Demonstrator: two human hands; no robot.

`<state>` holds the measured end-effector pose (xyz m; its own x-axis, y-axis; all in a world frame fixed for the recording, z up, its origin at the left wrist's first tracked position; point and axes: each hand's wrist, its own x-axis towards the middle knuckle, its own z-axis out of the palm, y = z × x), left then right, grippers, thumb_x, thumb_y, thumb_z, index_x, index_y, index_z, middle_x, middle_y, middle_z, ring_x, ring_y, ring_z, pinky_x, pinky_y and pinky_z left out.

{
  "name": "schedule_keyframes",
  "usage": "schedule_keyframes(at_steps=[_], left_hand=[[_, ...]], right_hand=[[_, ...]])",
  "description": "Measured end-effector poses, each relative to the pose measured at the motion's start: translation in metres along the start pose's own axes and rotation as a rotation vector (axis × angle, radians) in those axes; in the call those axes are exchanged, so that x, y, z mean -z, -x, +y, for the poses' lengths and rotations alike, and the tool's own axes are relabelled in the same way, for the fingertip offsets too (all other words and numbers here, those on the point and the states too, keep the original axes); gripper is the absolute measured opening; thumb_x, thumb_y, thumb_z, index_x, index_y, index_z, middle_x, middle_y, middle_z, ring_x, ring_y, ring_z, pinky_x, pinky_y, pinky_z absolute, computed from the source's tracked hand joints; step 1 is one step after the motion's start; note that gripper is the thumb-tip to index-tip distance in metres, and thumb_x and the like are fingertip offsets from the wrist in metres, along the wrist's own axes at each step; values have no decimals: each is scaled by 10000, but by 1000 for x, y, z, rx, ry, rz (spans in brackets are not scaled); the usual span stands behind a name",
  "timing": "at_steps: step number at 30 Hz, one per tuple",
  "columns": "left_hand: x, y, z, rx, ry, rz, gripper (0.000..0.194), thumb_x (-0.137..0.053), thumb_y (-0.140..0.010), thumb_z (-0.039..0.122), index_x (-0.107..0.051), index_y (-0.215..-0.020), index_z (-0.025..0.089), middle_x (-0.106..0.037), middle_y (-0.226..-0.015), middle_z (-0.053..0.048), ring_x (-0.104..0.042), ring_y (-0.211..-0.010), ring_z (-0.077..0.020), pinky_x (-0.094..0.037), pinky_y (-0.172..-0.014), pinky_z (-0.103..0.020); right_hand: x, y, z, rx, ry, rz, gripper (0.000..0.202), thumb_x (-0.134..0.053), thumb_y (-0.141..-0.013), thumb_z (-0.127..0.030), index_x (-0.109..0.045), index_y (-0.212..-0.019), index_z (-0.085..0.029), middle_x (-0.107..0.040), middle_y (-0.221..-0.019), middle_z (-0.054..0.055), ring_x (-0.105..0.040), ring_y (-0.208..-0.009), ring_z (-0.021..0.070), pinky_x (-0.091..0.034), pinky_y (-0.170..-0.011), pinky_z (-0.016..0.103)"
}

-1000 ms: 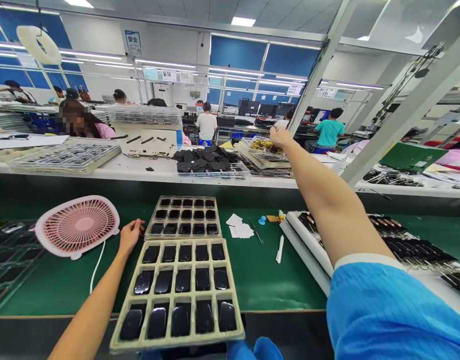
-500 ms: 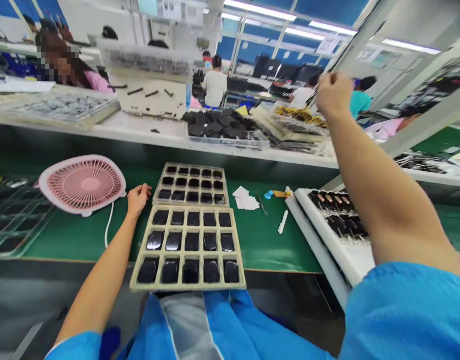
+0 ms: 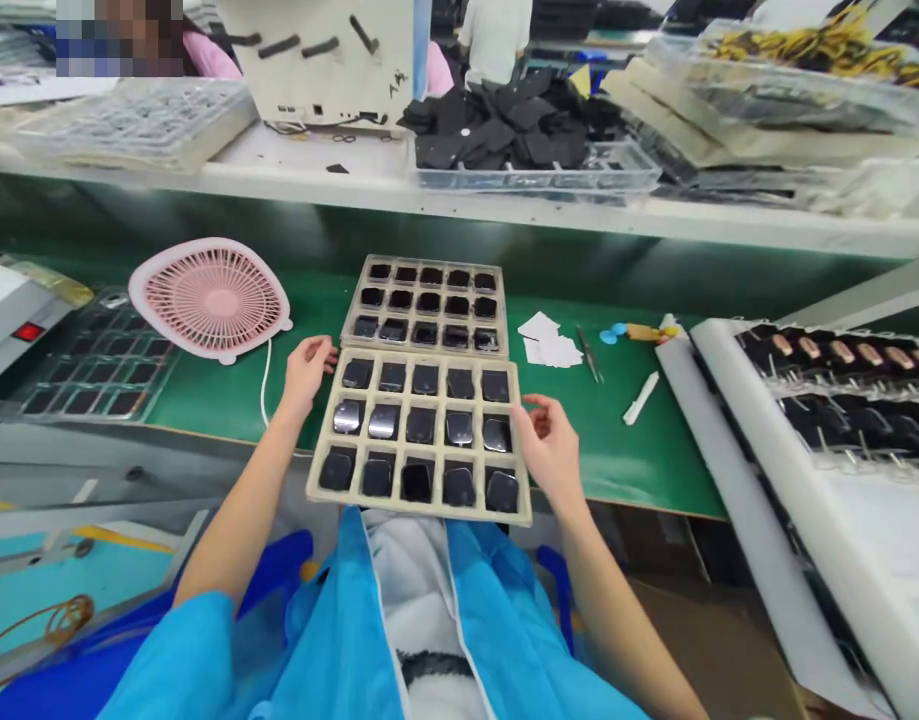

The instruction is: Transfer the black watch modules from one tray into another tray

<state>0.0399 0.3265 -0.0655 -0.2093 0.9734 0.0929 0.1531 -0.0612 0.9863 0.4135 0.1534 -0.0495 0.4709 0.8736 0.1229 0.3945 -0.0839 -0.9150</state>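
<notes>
In front of me lies a cream tray (image 3: 314, 482) of square pockets, each with a dark glossy rounded-square piece (image 3: 418, 480). Its near edge reaches over the table edge. A second tray (image 3: 349, 330) with similar dark pieces lies behind it. My left hand (image 3: 307, 375) rests beside the left side where the trays meet, its fingers loosely bent and apart, holding nothing. At the near tray's right edge is my right hand (image 3: 553, 450), thumb at the rim and fingers loosely curled with a gap between. Whether it presses on the rim I cannot tell.
A pink fan (image 3: 211, 300) with a white cable stands left, beside a clear tray (image 3: 91, 375). To the right lie white papers (image 3: 547, 342), tweezers (image 3: 590, 355), a white stick (image 3: 640, 398) and a white rack (image 3: 736, 400) of dark parts. Black pieces (image 3: 504, 125) fill a bin on the shelf.
My right hand has come down from high at the upper right to the near tray's right edge. The view has tilted downward. My left hand stays beside the trays.
</notes>
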Motion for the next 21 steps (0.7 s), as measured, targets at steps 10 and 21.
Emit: schedule_keyframes(at_steps=[10, 21], left_hand=[[31, 135, 17, 56, -291, 81, 459, -797, -814, 557, -796, -1063, 171, -754, -896, -60, -679, -762, -183, -539, -690, -275], [27, 80, 23, -3, -271, 55, 471, -755, -839, 517, -773, -1142, 158, -774, -973, -87, -713, -763, -185, -569, -697, -278]], right_hand=[[8, 52, 8, -187, -138, 50, 471, -737, -857, -565, -798, -1086, -158, -749, -917, 87, -644, -779, 209, -523, -754, 377], [6, -20, 14, -73, -92, 37, 494, -718, -847, -569, -762, -1115, -156, -785, -1043, 119, -702, -930, 241, -562, -856, 384]])
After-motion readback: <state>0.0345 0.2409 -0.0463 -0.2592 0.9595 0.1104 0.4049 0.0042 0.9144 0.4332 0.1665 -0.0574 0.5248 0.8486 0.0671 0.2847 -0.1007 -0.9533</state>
